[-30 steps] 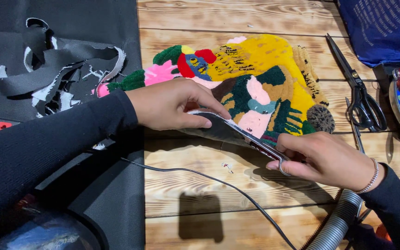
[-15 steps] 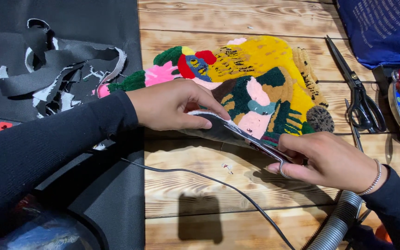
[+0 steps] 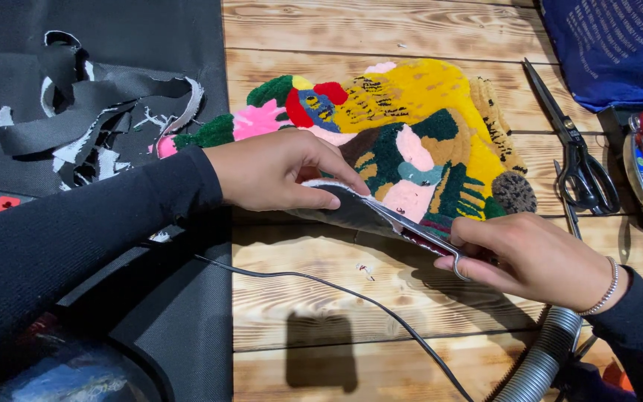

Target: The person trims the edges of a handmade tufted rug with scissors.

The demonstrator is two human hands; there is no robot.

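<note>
**A:** How many hands are in view, and what does each do?

**B:** Two, both the person's own, in black sleeves. The left hand (image 3: 277, 170) pinches the lifted near edge of one tufted rug (image 3: 411, 126), thumb below and fingers on top, closed on the fabric. The right hand (image 3: 530, 257) is clamped around one pair of small scissors (image 3: 418, 229), whose blades lie along that same raised edge, pointing toward the left hand. One beaded bracelet (image 3: 606, 286) circles the right wrist.

**A:** Where is the rug?

**B:** It lies pile up on a wooden table (image 3: 321, 298), a many-coloured piece in yellow, green, pink, red and blue. Its near edge is turned up, showing the grey backing.

**A:** What else lies around the rug?

**B:** To the right of it, one pair of large black scissors (image 3: 578, 156) lies flat, well apart from the hands. Beyond that, at the top right, is one dark blue cloth (image 3: 619, 45). To the left of the rug sits one heap of black fabric strips (image 3: 91, 104) on a black sheet. Nearer than the rug, one thin black cable (image 3: 336, 286) crosses the wood, and one ribbed grey hose (image 3: 545, 365) rises under the right wrist.
</note>
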